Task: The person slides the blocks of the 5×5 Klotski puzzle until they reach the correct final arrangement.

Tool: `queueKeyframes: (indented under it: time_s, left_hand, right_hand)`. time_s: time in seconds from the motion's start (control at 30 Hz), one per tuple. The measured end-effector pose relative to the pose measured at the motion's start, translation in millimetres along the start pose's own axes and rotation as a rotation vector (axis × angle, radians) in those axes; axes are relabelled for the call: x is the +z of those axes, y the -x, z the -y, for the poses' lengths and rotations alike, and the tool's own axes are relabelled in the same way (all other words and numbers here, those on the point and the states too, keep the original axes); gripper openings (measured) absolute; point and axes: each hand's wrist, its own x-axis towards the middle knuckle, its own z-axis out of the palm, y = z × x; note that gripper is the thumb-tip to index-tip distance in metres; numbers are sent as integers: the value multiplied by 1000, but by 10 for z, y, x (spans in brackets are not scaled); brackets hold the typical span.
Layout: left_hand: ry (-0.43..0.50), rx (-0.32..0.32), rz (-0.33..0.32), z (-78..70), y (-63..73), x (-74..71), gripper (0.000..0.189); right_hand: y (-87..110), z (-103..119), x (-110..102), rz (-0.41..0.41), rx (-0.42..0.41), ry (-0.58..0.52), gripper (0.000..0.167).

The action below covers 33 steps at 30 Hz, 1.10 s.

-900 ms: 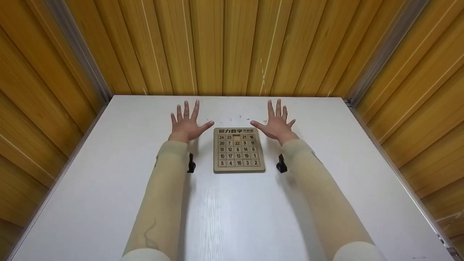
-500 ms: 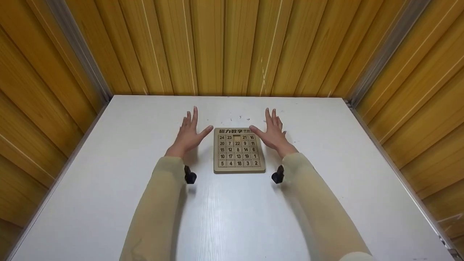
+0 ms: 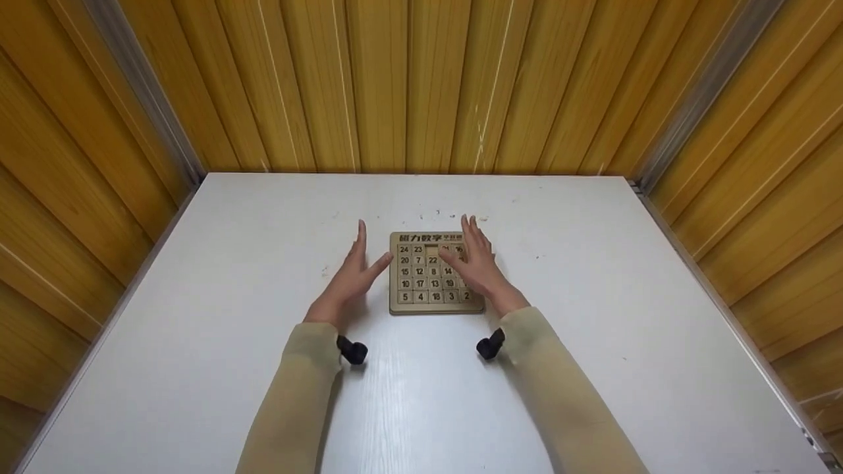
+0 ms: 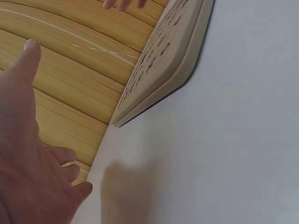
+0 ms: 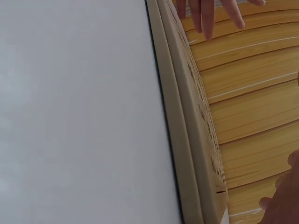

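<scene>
A wooden number sliding puzzle [image 3: 427, 283] lies flat on the table, its square tiles in rows with one gap in the top row. My left hand [image 3: 349, 280] hovers at its left side, fingers extended and thumb pointing toward the left edge. Over the puzzle's right part is my right hand [image 3: 479, 268], fingers straight, hiding some of the right-hand tiles. In the left wrist view the open left palm [image 4: 32, 158] stands apart from the puzzle [image 4: 163, 56]. From the right wrist, the puzzle's thick side [image 5: 187, 116] shows, with the right hand [image 5: 286, 200] at the lower right.
The white table [image 3: 566, 217] carries small dark marks behind the puzzle. Yellow wood-patterned panels [image 3: 421, 85] rise at the back and both sides. Small black devices, one at the left cuff [image 3: 354, 352] and another at the right cuff [image 3: 489, 345], jut inward.
Both hands have drawn back toward the body and turned palms inward, their spread fingers closing together. The right hand has come in over the puzzle's right part. The puzzle stays put.
</scene>
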Motion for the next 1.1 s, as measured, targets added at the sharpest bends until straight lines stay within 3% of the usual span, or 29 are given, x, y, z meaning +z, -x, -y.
queueKeyframes:
  time_s: [0.2,0.4,0.53,0.93,1.1]
  left_hand:
    - [21,33,53,32,155,147,108]
    - [-20,31,85,23,279,245,125]
    - [-56,62,86,54,323,272,129]
    - [-258,212,87,186,319,318,101]
    - [-269,197,87,206,324,319,97]
  right_hand:
    - [114,62,77,33,-5,7,93]
    - [174,99,151,88,-10,77,96]
    - [216,133,177,142,4,132,97]
    - [305,191,239,217,-8,194,94]
    - [363,220,230,235,12,198,92]
